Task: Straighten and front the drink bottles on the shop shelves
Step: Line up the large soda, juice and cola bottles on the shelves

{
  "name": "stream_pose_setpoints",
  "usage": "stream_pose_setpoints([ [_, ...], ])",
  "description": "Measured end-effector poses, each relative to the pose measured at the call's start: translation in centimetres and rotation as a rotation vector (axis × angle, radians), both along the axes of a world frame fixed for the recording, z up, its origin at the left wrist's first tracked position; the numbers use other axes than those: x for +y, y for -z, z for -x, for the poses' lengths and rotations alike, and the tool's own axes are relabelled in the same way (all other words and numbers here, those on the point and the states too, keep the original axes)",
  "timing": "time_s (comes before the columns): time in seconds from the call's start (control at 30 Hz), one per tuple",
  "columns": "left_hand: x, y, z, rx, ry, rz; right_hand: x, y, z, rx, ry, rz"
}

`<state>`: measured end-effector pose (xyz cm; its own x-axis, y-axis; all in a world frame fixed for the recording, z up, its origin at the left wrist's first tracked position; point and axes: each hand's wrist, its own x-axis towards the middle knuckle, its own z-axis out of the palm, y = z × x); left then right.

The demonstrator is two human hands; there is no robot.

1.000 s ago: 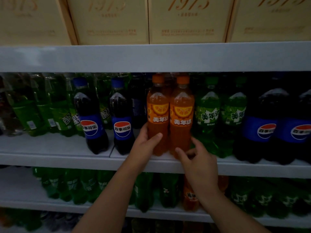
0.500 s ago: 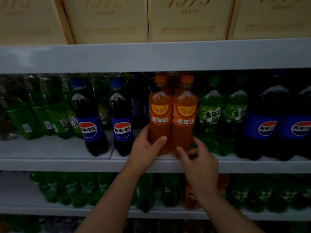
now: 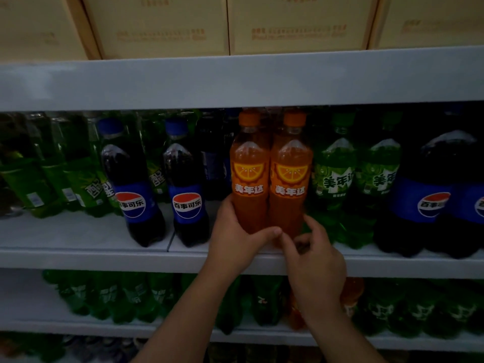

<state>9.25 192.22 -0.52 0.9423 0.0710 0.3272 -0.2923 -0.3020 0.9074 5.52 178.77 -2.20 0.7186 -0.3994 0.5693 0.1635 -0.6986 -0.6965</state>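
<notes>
On a dim shop shelf (image 3: 78,258), green bottles (image 3: 39,184) lean in a loose row at far left, set back from the front edge. Next to them stand two small cola bottles (image 3: 131,184), upright with their red-white-and-blue labels facing out, the left one a little tilted.

At centre, the left hand (image 3: 235,239) wraps around the lower part of the left orange bottle (image 3: 250,174), thumb laid across its front and fingers curled behind. Touching it stands the right orange bottle (image 3: 289,179). Both are upright at the shelf's front edge, their orange-slice labels facing forward. The right hand (image 3: 314,260) grips the foot of the right orange bottle, thumb in front near the left thumb and index finger curled around its right side.

Just right of the pair stand two green soda bottles (image 3: 334,179), labels forward, then two large cola bottles (image 3: 429,195) at the frame's edge.

Tan cartons (image 3: 162,24) line the shelf above. On the shelf below, more green bottles (image 3: 110,297) fill the row, with an orange one partly hidden behind the right wrist.
</notes>
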Motion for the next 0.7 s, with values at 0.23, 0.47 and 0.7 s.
stream_pose_setpoints([
  [0.23, -1.3, -0.6, -0.1, 0.042, -0.086, -0.005, -0.2, -0.2, -0.4, -0.017, -0.009, 0.175],
  [0.47, -1.4, -0.6, -0.3, 0.064, -0.113, -0.047, -0.8, 0.0, -0.4, -0.074, -0.063, 0.181],
  [0.7, 0.9, -1.2, 2.4, -0.022, -0.039, -0.229, 1.6, 0.5, 1.7, -0.225, -0.196, 0.014],
])
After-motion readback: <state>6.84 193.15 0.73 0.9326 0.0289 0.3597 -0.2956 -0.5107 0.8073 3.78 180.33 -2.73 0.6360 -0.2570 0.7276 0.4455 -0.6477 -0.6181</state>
